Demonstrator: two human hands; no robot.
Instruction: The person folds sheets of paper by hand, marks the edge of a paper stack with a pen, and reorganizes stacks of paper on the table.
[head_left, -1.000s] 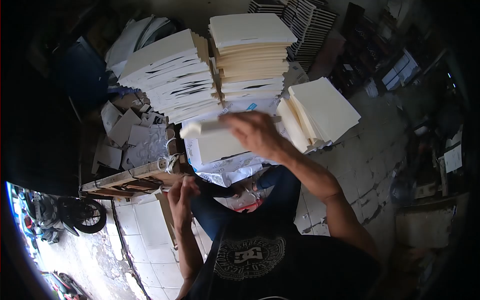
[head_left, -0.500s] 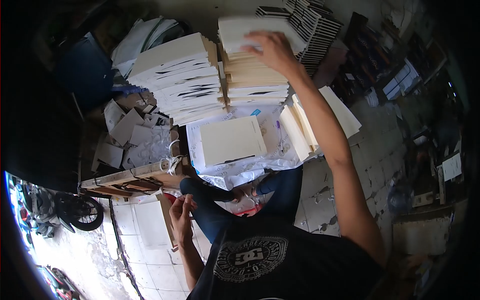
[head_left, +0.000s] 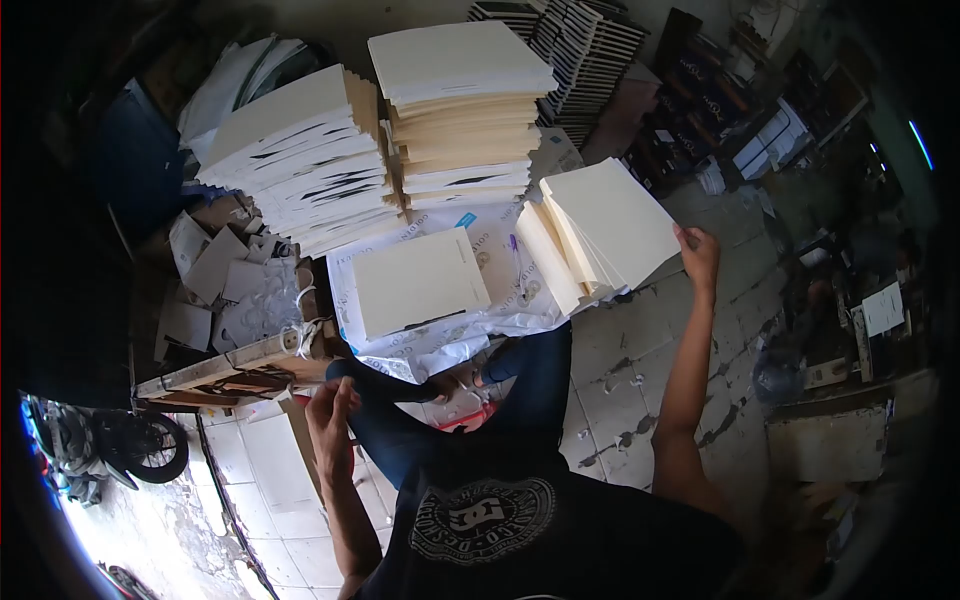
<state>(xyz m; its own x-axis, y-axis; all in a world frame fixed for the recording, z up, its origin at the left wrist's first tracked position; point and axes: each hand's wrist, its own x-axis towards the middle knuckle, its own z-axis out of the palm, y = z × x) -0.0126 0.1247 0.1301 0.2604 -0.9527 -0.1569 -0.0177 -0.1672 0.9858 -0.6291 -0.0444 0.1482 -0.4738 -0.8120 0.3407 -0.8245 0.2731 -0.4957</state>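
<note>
My right hand is at the right, its thumb and fingers closed on the outer corner of a cream paper sheet. That sheet lies at an angle over a fanned pile of thick folded cream papers. My left hand hovers above my left knee with fingers curled together; whether anything is between them I cannot make out. In front of me a cream paper block lies flat on a white printed wrapping sheet. A purple pen rests beside it.
Two tall paper stacks, a left one and a right one, rise behind the work surface. A wooden crate of paper scraps stands at the left. Dark-edged stacked books are at the back. A motorbike is at far left.
My right hand has moved from the top of the right tall stack down and right to the cream sheet's corner. My left hand has stayed near my knee. The camera view has shifted.
</note>
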